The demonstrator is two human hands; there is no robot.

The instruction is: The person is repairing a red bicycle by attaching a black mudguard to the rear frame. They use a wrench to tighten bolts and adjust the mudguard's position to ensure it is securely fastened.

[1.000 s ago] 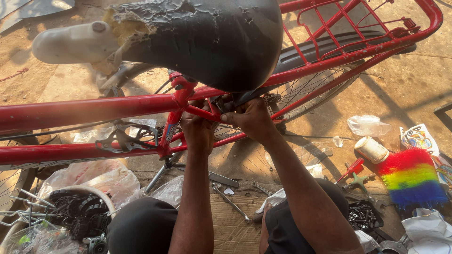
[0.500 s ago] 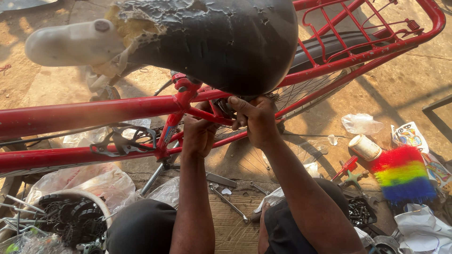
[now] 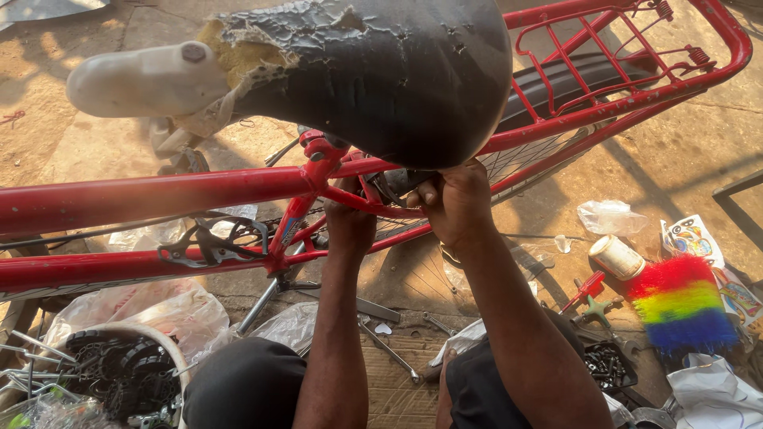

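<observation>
Both hands work under the torn black saddle (image 3: 373, 71) of the red bicycle frame (image 3: 159, 195): left hand (image 3: 350, 226) gripping a frame tube, right hand (image 3: 455, 205) closed at the seat clamp (image 3: 393, 181); fitting unfinished, tools lie on floor

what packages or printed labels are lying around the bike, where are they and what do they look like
Tin: on the ground right of the bike, lying on its side, small cylinder with a pale label.
Printed sheet: far right, behind the rainbow brush, flat, white with colourful cartoon-like pictures.
Clear bag: on the ground above the tin, crumpled, see-through.
Plastic bags: lower left under the red frame, pale and crumpled.
No signs or screens.
</observation>
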